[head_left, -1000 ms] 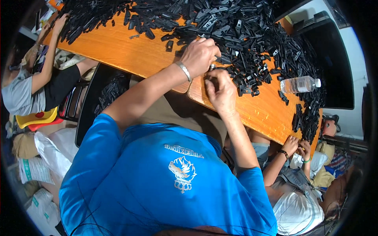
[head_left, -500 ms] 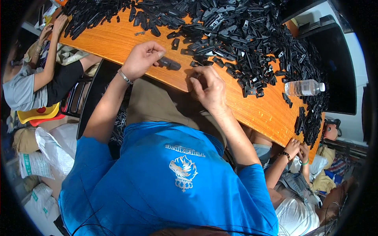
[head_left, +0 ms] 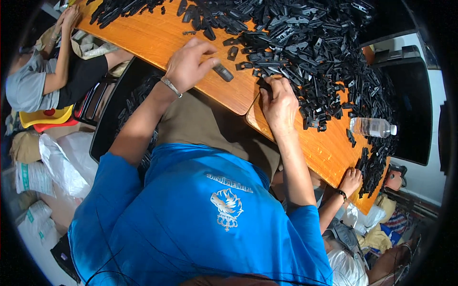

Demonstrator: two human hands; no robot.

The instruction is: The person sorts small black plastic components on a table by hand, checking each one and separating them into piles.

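Note:
My left hand [head_left: 192, 66] is above the wooden table [head_left: 143, 40], a bracelet on its wrist. Between its bent fingers and thumb is a short black plastic part [head_left: 223, 72], slightly blurred, sticking out to the right. My right hand [head_left: 281, 104] rests at the near edge of a large heap of black plastic parts [head_left: 291, 52]. Its thumb and forefinger close around a small dark plastic piece [head_left: 262, 83], mostly hidden by the fingers. A few loose black parts [head_left: 232, 53] lie on the wood between my hands and the heap.
A clear plastic bottle [head_left: 373, 127] lies on its side at the heap's right. One person's hand [head_left: 352, 181] is at the table's right edge, another person's hands [head_left: 70, 17] at the far left corner. A black tray [head_left: 129, 105] with parts is left of my lap; white sacks [head_left: 67, 162] stand behind.
My right hand has moved right and onto the heap's near edge, its fingers closing on a small piece. My left hand has shifted right, tilting its part. The whole view has shifted somewhat.

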